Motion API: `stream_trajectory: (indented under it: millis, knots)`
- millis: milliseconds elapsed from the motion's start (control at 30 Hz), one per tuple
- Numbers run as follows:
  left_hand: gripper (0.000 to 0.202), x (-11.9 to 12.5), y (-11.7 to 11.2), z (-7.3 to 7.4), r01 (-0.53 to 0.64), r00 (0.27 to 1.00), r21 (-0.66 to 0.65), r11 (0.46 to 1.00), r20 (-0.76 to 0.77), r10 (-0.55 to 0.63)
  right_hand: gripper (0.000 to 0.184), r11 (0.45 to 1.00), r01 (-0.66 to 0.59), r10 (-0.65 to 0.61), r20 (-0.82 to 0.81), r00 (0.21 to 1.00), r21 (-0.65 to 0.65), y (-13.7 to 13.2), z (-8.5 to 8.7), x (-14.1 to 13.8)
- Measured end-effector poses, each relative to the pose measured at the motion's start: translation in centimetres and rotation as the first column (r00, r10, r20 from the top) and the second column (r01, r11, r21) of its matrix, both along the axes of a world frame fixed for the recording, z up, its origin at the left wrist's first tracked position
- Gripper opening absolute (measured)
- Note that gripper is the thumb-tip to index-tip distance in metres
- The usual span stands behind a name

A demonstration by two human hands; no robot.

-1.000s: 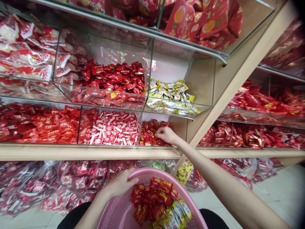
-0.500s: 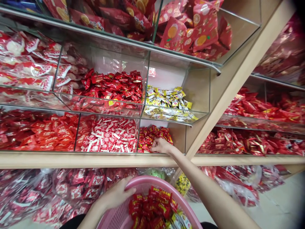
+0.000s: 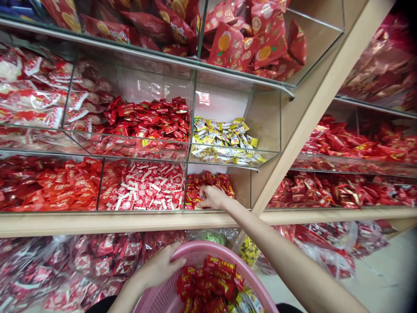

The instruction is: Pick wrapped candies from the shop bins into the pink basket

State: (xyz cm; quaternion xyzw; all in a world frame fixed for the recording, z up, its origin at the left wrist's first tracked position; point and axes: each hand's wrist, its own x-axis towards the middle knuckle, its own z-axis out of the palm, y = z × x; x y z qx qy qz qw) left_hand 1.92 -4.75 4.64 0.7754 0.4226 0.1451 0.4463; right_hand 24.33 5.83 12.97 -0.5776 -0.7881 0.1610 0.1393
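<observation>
My right hand [image 3: 212, 198] reaches into the bottom-row glass bin of small red wrapped candies [image 3: 219, 182], fingers curled down onto the pile; what they grip is hidden. My left hand [image 3: 160, 267] wraps round the rim of a pink plastic basket [image 3: 198, 248] low in the middle of the view. Red candy packets [image 3: 208, 280] and some yellow ones [image 3: 243, 302] lie in the basket.
Glass bins fill a wooden shelf [image 3: 130, 221]: red-and-white candies [image 3: 146, 187], red packets [image 3: 150, 117], yellow candies [image 3: 224, 137]. Clear bags of sweets [image 3: 97, 256] lie under the shelf. A slanted wooden post [image 3: 312, 108] divides off more bins at the right.
My right hand slid left and a little lower across the red candies in the bin. The view tilted up. My left hand kept its hold on the basket rim.
</observation>
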Motion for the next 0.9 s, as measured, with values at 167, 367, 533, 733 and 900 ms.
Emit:
stream_trajectory:
  millis: [167,367,533,733,900]
  knots:
    - [0.04,-0.1,-0.1,0.2,-0.002,1.0,-0.01,1.0,0.016,0.003,0.032,0.999,-0.05,0.05,0.016,0.999,0.001,0.3,0.0,-0.2]
    - [0.038,-0.2,-0.1,0.2,-0.013,1.0,-0.002,1.0,-0.008,0.013,0.029,0.994,-0.086,0.075,-0.134,0.988,-0.074,0.6,-0.9,0.1]
    - [0.041,-0.2,0.0,0.1,-0.001,1.0,-0.014,1.0,0.014,0.001,0.036,0.925,-0.194,0.075,-0.344,0.936,-0.327,0.4,1.3,2.0]
    - [0.039,-0.2,0.0,0.0,0.002,1.0,-0.005,1.0,0.013,-0.002,0.041,0.908,-0.222,0.11,-0.31,0.944,-0.356,0.2,3.0,4.6]
    - [0.037,-0.2,0.0,0.1,-0.001,1.0,0.008,1.0,0.001,0.001,0.02,0.945,-0.209,0.209,-0.027,0.977,-0.252,0.0,2.2,3.5]
